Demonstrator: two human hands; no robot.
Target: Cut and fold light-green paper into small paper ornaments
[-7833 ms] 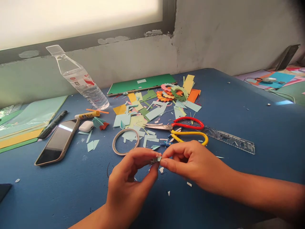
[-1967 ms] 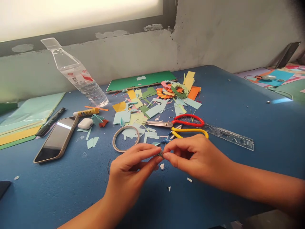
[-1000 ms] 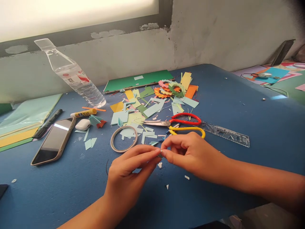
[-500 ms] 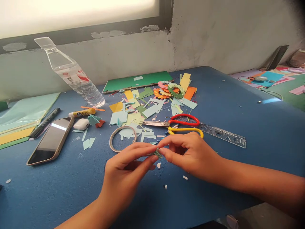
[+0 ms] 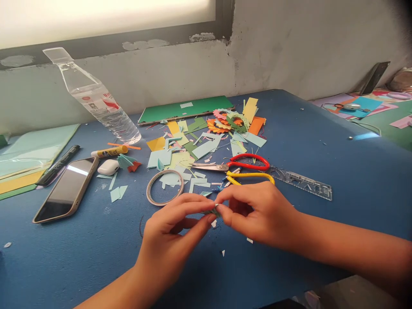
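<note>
A small piece of folded pale green paper (image 5: pixel 215 210) is pinched between both hands, mostly hidden by the fingers. My left hand (image 5: pixel 175 234) is closed on its left end, thumb below and fingers above. At its right end, the thumb and index finger of my right hand (image 5: pixel 254 210) grip it. Just beyond the hands lie scissors (image 5: pixel 247 161) with one red and one yellow handle, their blades pointing left. A roll of tape (image 5: pixel 148 189) rests flat beyond my left hand. Pale blue and green paper scraps (image 5: pixel 199 184) are spread behind it.
On the left are a phone (image 5: pixel 66 189), a black marker (image 5: pixel 61 165), a glue stick (image 5: pixel 111 151), a white earbud case (image 5: pixel 108 167) and a water bottle (image 5: pixel 96 101). A clear ruler (image 5: pixel 302 183) lies right of the scissors. Paper rings (image 5: pixel 238 123) and a green board (image 5: pixel 186 108) are at the back.
Both hands have sunk very slightly and stay together on the folded paper. My fingertips have shifted a little along it. The view has moved slightly; the table objects stay put.
</note>
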